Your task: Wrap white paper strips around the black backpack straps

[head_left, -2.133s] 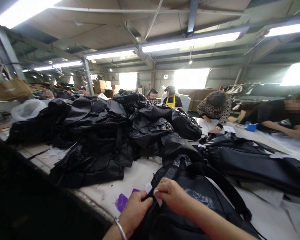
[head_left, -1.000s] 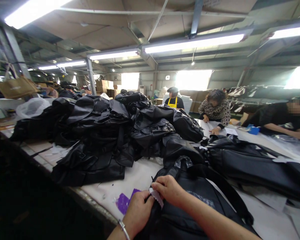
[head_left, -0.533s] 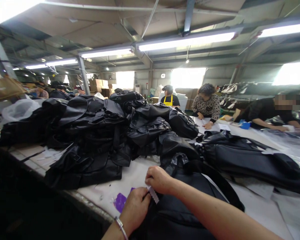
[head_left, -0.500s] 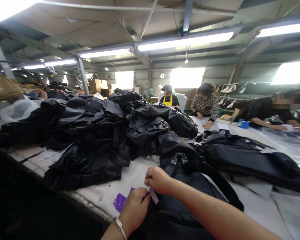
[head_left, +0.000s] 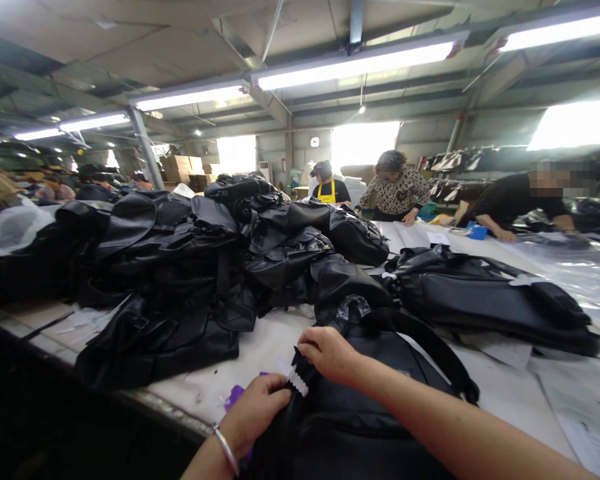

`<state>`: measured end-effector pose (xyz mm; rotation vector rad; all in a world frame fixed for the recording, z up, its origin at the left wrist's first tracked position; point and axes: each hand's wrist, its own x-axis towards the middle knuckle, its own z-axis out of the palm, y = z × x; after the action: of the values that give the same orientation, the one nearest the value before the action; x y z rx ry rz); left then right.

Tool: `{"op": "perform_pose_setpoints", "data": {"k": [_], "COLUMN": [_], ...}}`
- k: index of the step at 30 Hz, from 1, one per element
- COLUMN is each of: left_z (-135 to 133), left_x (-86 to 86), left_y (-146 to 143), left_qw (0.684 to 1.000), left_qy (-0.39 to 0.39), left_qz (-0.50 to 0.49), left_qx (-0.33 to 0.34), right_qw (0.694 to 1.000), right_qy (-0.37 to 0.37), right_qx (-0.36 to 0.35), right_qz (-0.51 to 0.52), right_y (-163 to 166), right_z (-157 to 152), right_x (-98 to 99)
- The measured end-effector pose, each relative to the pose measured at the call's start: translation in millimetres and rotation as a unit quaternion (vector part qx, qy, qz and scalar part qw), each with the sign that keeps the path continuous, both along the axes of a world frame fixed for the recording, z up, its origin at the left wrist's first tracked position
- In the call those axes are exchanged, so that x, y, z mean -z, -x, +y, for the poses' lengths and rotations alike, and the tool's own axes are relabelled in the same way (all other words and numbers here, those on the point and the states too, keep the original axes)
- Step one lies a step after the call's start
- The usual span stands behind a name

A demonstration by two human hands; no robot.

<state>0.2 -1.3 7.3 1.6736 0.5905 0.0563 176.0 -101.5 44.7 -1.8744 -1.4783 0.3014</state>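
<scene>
Black fabric backpack (head_left: 380, 407) with a small white zigzag-edged tag (head_left: 297, 380) at its 10 o'clock corner.
I see my left hand (head_left: 254, 413) gripping the bag's edge, my right hand (head_left: 330, 353) pinching the tag.

Black backpack and white zigzag-edged tag

The black backpack (head_left: 380, 407) lies flat on the white table (head_left: 505, 393), just in front of the heap of black bags (head_left: 190, 260). The small white tag (head_left: 297, 381) sits at the backpack's near-left edge.

place: bag factory floor | signs: heaped black bags (head_left: 180, 260), long worktable (head_left: 505, 393), strip lights (head_left: 355, 63), co-workers (head_left: 395, 190)
</scene>
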Motion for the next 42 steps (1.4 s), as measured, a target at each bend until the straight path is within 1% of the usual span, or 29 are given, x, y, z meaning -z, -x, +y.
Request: {"op": "perform_pose_setpoints", "data": {"k": [2,3,4,6,7,9,11,12,13,15,16,17,19,22,24,27,30,33,35,37,40,42], "left_z": [4.6,6.1,7.1,7.7,7.5,6.3,4.2,2.9,1.5,-1.2,-2.3,-3.2,-4.0,-4.2,-4.9,-8.3,-13.4,-16.6,-16.3,-14.3,-10.4,-9.5], "left_x": [0.5,0.3,-0.1,-0.5,-0.5,-0.7,-2.5,-4.2,-6.5,-11.6,-13.8,-15.6,-17.1,-14.6,-10.9,-4.1,3.5,8.6,7.7,2.7,-8.2,-12.6], "left_y": [0.0,-1.4,-4.0,-11.6,-16.1,-24.7,-31.0,-33.1,-34.6,-35.9,-36.1,-36.0,-35.7,-34.5,-33.3,-31.6,-31.2,-30.2,-27.2,-22.1,-13.6,-10.5], "left_qw": [0.995,0.991,0.987,0.99,0.993,0.997,0.998,0.996,0.994,0.989,0.986,0.985,0.983,0.986,0.99,0.994,0.993,0.989,0.987,0.984,0.979,0.977], "left_qy": [0.096,0.132,0.152,0.142,0.12,0.058,-0.002,-0.034,-0.065,-0.116,-0.134,-0.146,-0.153,-0.125,-0.087,-0.01,0.072,0.127,0.144,0.162,0.192,0.198], "left_qz": [-0.021,-0.036,-0.042,-0.023,-0.004,0.026,0.031,0.029,0.027,0.02,0.016,0.013,0.009,0.006,0.003,-0.005,-0.021,-0.036,-0.038,-0.044,-0.068,-0.073], "left_qx": [0.008,0.01,0.006,-0.014,-0.025,-0.045,-0.063,-0.072,-0.08,-0.091,-0.093,-0.094,-0.1,-0.11,-0.112,-0.106,-0.087,-0.067,-0.063,-0.051,0.004,0.017], "right_qw": [1.0,1.0,0.998,0.984,0.969,0.932,0.897,0.874,0.84,0.76,0.732,0.721,0.723,0.729,0.726,0.726,0.729,0.727,0.724,0.724,0.736,0.747], "right_qy": [0.008,0.019,0.039,0.102,0.135,0.186,0.209,0.216,0.223,0.225,0.218,0.209,0.19,0.171,0.151,0.115,0.084,0.066,0.07,0.074,0.074,0.074], "right_qx": [0.01,0.018,0.03,0.061,0.076,0.093,0.102,0.109,0.119,0.14,0.153,0.165,0.191,0.214,0.219,0.215,0.202,0.186,0.176,0.171,0.17,0.171], "right_qz": [0.001,0.01,0.03,0.13,0.193,0.298,0.375,0.422,0.481,0.593,0.627,0.64,0.636,0.627,0.634,0.643,0.649,0.658,0.663,0.664,0.651,0.638], "right_y": [2.6,4.9,7.9,14.7,18.2,24.1,27.7,28.6,29.1,30.0,30.9,32.1,35.6,41.3,44.2,46.8,47.9,47.7,47.1,46.7,47.1,47.9], "right_z": [-16.9,-24.2,-30.2,-37.7,-39.1,-38.3,-34.3,-31.6,-28.8,-23.3,-21.0,-19.1,-16.9,-18.3,-21.3,-26.4,-30.3,-33.3,-34.9,-36.1,-36.4,-35.8], "right_x": [9.6,15.3,21.0,31.7,35.7,39.7,37.7,35.1,32.2,27.1,25.7,25.5,27.7,34.0,37.8,41.7,44.7,47.2,48.2,48.3,46.5,44.8]}}
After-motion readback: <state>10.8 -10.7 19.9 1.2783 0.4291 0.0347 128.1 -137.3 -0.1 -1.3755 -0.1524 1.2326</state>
